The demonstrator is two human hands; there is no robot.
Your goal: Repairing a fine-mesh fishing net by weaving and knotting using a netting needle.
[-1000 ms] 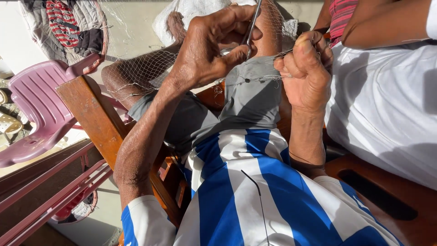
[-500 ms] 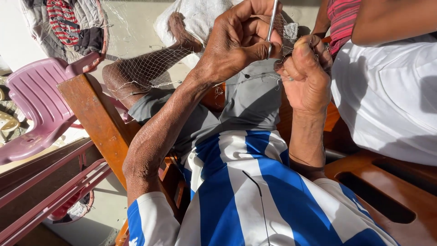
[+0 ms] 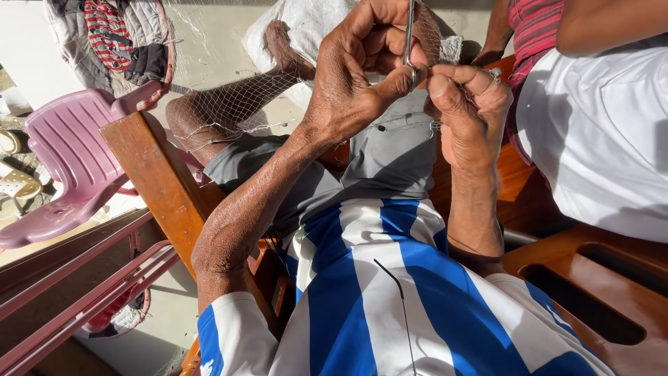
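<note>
My left hand (image 3: 358, 69) is raised in front of me and pinches a thin metal netting needle (image 3: 410, 38) between thumb and fingers. Right beside it, my right hand (image 3: 470, 115) is closed on the edge of a fine fishing net (image 3: 236, 104). The two hands touch at the needle's lower end. The net drapes over my bare knee and gray shorts and stretches away toward my foot. I sit in a blue and white striped shirt.
A wooden chair arm (image 3: 160, 181) runs along my left. A pink plastic chair (image 3: 66, 160) stands further left, with a pile of clothes (image 3: 115, 38) behind it. Another person in white shorts (image 3: 598, 139) sits close on my right, on a wooden bench (image 3: 598, 285).
Both hands have risen and come closer together. The needle has shifted from a tilt to nearly upright, meeting the right hand's fingers.
</note>
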